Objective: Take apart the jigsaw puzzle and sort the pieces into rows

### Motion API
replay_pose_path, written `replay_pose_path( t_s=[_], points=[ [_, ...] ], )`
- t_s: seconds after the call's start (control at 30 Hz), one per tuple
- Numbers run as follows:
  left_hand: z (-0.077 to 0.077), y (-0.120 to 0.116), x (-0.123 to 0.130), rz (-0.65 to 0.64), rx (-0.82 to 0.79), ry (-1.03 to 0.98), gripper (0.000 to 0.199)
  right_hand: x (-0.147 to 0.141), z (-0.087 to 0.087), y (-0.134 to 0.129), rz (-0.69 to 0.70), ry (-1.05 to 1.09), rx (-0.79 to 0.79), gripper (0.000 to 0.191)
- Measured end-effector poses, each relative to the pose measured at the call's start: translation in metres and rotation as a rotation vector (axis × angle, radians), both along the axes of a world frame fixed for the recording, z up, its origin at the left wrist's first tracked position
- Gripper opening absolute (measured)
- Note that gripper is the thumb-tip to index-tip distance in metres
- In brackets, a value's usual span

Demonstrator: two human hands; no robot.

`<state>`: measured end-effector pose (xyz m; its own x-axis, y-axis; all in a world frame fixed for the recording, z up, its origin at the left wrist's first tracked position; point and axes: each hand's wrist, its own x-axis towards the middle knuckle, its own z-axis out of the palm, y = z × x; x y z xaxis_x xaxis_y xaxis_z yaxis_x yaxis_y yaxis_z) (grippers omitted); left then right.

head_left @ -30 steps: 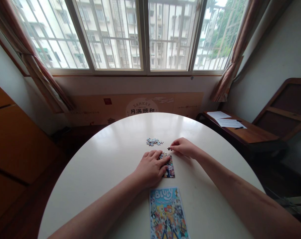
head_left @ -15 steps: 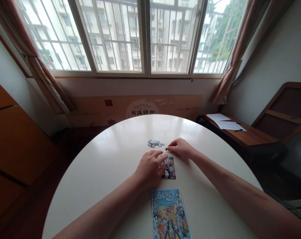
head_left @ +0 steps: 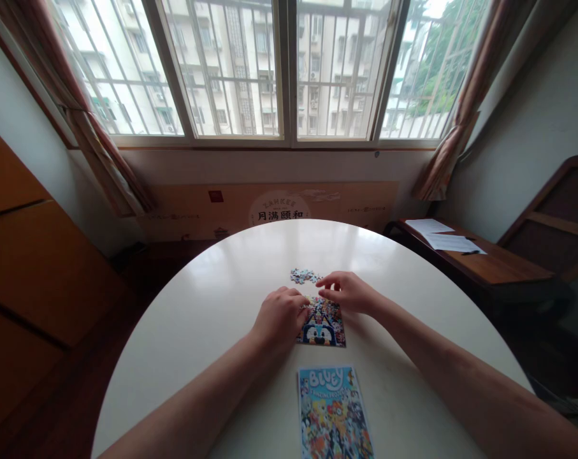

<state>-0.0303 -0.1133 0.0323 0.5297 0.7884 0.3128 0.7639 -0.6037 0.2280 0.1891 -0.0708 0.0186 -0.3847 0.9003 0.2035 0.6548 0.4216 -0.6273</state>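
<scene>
A partly assembled jigsaw puzzle [head_left: 321, 331], showing a blue dog's face among many small figures, lies flat on the white round table [head_left: 183, 306]. My left hand [head_left: 280, 312] rests at its left side, fingers stretched over the upper left edge and hiding that part. Above the puzzle's upper right corner is my right hand [head_left: 350, 292], thumb and index finger apart, with no piece visible between them. Its fingertips come close to a small heap of loose puzzle pieces [head_left: 304, 276]. Nearer to me lies a picture sheet [head_left: 334, 411] headed "Bluey".
Beyond the table are a printed cardboard panel [head_left: 183, 207] and barred windows [head_left: 236, 76]. To the right, papers [head_left: 448, 242] and a pen lie on a wooden bench [head_left: 503, 268]. An orange-brown cabinet [head_left: 16, 255] stands at left.
The dark puzzle piece that my right fingers pinched no longer shows in them; those fingers have parted. My left hand has drawn slightly left, uncovering the dog's face. The view has shifted a little.
</scene>
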Motion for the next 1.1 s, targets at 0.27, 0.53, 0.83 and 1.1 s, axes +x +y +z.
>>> replay_pose_path(
  t_s=[0.27, 0.53, 0.83, 1.1],
  points=[
    [-0.002, 0.000, 0.002, 0.019, -0.026, 0.061, 0.018, 0.001, 0.009, -0.012, 0.103, -0.159, 0.035, 0.017],
    [0.000, -0.002, 0.002, 0.019, -0.020, 0.069, 0.018, 0.001, 0.001, -0.002, -0.039, -0.131, 0.164, 0.018],
    [0.002, -0.003, 0.002, 0.037, -0.030, 0.088, 0.018, 0.012, 0.008, 0.010, -0.318, 0.009, 0.250, 0.036],
    [0.010, -0.003, -0.002, 0.170, -0.032, 0.113, 0.025, 0.017, 0.038, -0.018, -0.164, -0.195, -0.250, 0.027]
  ],
)
